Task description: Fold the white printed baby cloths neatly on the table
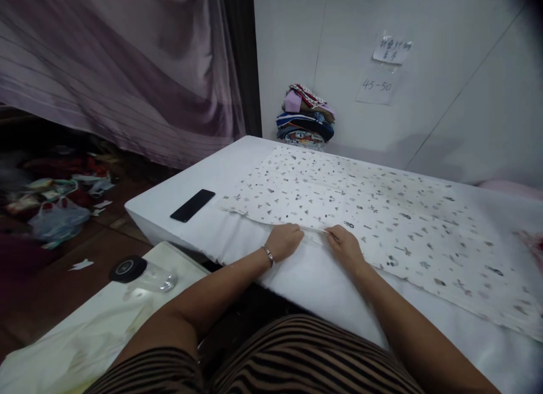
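A white cloth with small printed motifs (305, 190) lies spread over a table (237, 156) covered in white. My left hand (285, 241), with a bracelet at the wrist, is closed on the cloth's near edge. A short way to the right, my right hand (344, 248) pinches the same edge. Between the two hands a short stretch of the edge is slightly raised and pulled straight. Both sets of fingertips are partly hidden by the hands themselves.
A black phone (193, 206) lies near the table's left end. Folded fabrics (306, 120) are stacked by the wall beyond the table. At lower left, a clear bottle with a black lid (128, 268) lies on a pale side surface. Plastic bags (59, 217) sit on the floor.
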Tool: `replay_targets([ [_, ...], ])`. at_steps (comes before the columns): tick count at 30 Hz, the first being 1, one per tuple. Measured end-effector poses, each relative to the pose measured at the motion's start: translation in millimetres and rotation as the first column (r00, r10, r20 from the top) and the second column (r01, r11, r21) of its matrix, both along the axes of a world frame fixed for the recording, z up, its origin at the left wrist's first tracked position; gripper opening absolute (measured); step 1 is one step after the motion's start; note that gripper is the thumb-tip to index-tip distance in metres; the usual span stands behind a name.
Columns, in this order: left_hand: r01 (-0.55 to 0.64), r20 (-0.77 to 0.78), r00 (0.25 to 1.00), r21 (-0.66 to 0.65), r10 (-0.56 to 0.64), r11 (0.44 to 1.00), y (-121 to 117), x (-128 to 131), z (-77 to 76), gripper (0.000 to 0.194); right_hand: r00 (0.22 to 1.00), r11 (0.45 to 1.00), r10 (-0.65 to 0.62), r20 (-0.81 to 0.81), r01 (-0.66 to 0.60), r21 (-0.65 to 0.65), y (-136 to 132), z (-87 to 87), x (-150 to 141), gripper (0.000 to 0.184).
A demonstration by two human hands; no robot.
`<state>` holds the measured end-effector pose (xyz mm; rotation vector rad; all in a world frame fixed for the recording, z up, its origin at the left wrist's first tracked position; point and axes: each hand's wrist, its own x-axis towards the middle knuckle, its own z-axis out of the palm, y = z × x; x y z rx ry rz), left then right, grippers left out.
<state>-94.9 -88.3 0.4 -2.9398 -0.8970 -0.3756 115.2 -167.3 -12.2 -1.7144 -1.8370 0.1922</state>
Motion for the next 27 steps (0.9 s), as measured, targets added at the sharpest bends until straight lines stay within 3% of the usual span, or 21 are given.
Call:
replay_targets([
  [7, 0.108, -0.050, 0.993, 0.011, -0.107, 0.994, 13.9, 20.9, -12.4, 0.019, 1.000, 0.998, -0.001, 0.011, 0.000, 0.058, 1.9, -5.4, -0.3, 0.024],
  [10, 0.150, -0.089, 0.985, 0.045, -0.146, 0.988, 16.0, 22.0, -9.4, 0.021, 0.999, 0.997, 0.005, 0.038, -0.008, 0.080, 0.5, -8.6, 0.4, 0.025],
  [14, 0.201, -0.015, 0.980, 0.083, -0.201, 0.976, 4.0, 9.9, -2.4, 0.023, 0.998, 0.990, 0.009, 0.065, -0.017, 0.137, -3.4, -9.8, -2.2, 0.027],
  [22, 0.087, -0.034, 0.996, 0.014, -0.086, 0.996, -8.7, -1.6, -7.9, 0.016, 0.950, 0.969, 0.204, 0.236, -0.230, 0.087, -14.3, -5.4, -12.8, 0.029],
  [27, 0.067, 0.001, 0.998, 0.032, -0.067, 0.997, -9.0, 2.8, -5.7, 0.015, 0.933, 0.971, 0.181, 0.312, -0.219, 0.091, -19.1, -2.8, -14.5, 0.030],
])
